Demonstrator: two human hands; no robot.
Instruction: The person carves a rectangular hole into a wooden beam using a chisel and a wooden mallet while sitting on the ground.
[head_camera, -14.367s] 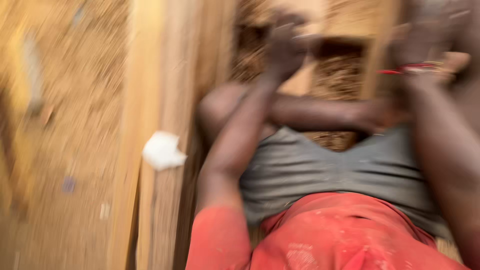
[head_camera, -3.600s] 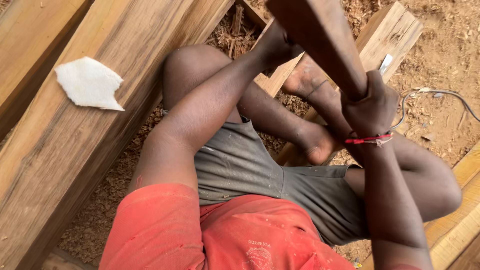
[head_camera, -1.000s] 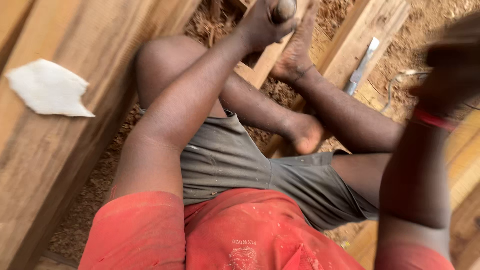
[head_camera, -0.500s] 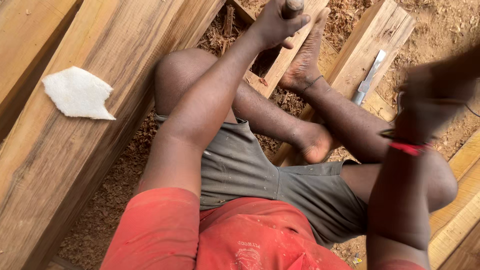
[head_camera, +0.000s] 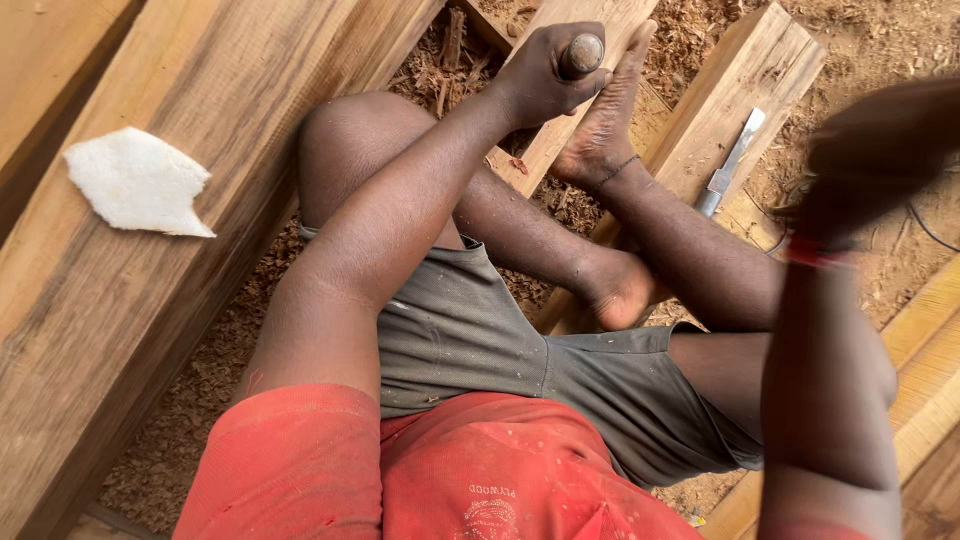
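Note:
I sit on the ground with my legs folded. My left hand is closed around the round wooden handle of a chisel, held upright against a narrow plank. My bare foot presses on that plank beside the hand. My right hand, with a red band at the wrist, is raised at the right and blurred by motion. It grips a dark wooden club, well apart from the chisel.
A second chisel with a metal blade lies on a plank to the right. A wide beam on the left carries a white scrap. Wood chips cover the ground. A cable runs at far right.
My right hand with the club stays blurred at the right, shifting up and down between frames. My left hand has kept its grip on the chisel at the plank.

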